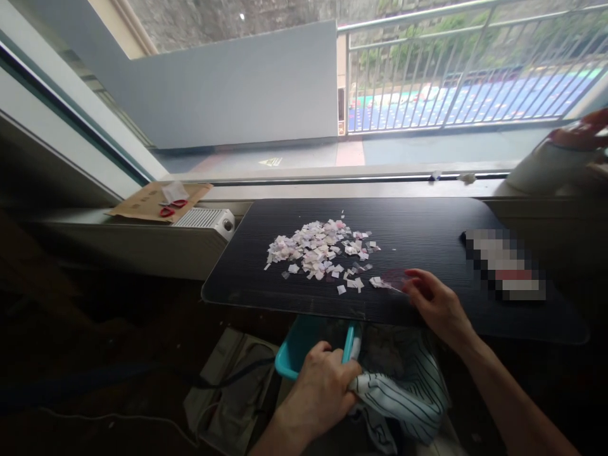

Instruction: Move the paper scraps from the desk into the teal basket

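A pile of small cut paper scraps (pixel 316 247) lies on the black tabletop (pixel 413 221). My left hand (pixel 327 383) is closed round the rim of a teal plastic bin (pixel 287 361), which sits below the table's front edge. Low over the tabletop, right of the pile, my right hand (pixel 434 304) pinches a thin, see-through pinkish sheet (pixel 395 278). A few scraps lie by that sheet's left end. Its exact kind is not clear. Striped cloth (pixel 403 399) hangs beside my left hand.
A blurred-out phone-like object (pixel 506 266) lies on the table's right side. Red-handled scissors (pixel 171 208) rest on a brown paper envelope (pixel 142 201) on the sill at left, near a white radiator (pixel 204 218). A white container (pixel 546 158) stands right.
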`<state>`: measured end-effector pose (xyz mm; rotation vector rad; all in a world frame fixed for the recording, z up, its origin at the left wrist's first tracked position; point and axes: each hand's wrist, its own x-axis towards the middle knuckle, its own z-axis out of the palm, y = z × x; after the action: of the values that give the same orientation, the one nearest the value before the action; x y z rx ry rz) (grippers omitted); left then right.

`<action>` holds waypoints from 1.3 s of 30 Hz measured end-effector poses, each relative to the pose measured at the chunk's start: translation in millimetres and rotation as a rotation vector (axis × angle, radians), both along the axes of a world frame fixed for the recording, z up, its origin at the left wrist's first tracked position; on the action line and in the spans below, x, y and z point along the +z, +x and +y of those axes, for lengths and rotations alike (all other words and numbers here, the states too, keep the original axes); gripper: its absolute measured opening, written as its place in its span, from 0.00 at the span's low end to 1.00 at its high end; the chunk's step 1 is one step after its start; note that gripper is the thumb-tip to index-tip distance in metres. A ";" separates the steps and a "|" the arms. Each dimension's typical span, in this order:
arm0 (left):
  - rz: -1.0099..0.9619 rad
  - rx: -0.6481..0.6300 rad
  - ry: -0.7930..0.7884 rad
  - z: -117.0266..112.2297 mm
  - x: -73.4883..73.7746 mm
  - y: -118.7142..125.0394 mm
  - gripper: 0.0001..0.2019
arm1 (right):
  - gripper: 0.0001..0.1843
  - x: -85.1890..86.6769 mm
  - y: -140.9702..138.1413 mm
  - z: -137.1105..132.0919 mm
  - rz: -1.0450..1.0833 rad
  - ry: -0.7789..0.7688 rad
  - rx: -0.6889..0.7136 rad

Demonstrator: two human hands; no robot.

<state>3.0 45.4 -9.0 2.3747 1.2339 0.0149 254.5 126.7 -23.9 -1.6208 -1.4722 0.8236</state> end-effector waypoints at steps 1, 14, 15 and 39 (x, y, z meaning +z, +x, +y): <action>0.007 0.002 0.000 -1.3 0.5 -0.8 0.04 | 0.20 0.2 -5.2 0.3 0.007 -0.006 0.052; -0.013 0.081 0.025 -12.6 2.5 -9.9 0.05 | 0.15 12.2 5.5 -1.7 -0.179 0.023 0.022; -0.014 0.074 0.019 -11.5 3.2 -9.8 0.05 | 0.15 12.0 7.0 -2.9 -0.194 0.016 0.023; 0.092 -0.129 0.080 -0.6 9.3 27.9 0.05 | 0.15 11.2 -7.1 9.8 -0.208 0.090 0.170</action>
<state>30.9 44.8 0.3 2.5458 1.1380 -0.0890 247.4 136.5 -12.6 -1.5673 -1.7876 0.6860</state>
